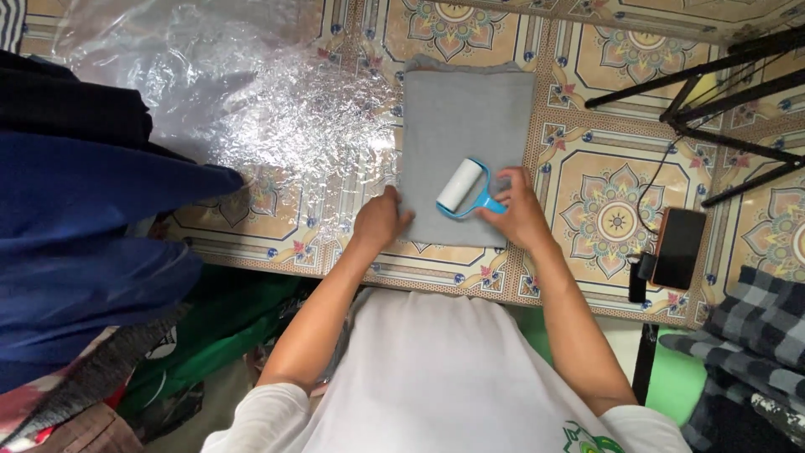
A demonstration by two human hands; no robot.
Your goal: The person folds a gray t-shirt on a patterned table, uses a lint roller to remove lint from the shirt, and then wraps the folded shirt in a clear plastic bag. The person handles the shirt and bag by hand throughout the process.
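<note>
Head view, the only one available: I look straight down on a table [587, 180] covered in a patterned cloth of tan and cream medallions with small blue and red accents. A folded grey garment [465, 126], matte and smooth-knit, lies flat as a neat upright rectangle near the table's front edge, directly ahead of me. My right hand [518, 210] is closed around the blue plastic handle of a lint roller [463, 186]; the roller's white cylindrical head rests on the lower part of the garment, angled diagonally, in contact with the fabric. My left hand [381, 220] is curled, fingers together, pressing on the garment's lower left edge; I judge that this pins the cloth so it does not creep under the roller. Whether those fingers pinch the fabric or merely bear on it, I cannot tell. To the left of the garment, a sheet of clear plastic film [243, 92] lies crinkled and glossy over the table, throwing bright reflections. At the right edge of the table sits a dark phone [679, 247], flat and rectangular, with a thin cable running away from it. Black tripod legs [713, 101] cross the upper right corner. A stack of dark blue and black cloth [84, 218] fills the left side, and a grey-and-black checked fabric [746, 335] lies at lower right.
</note>
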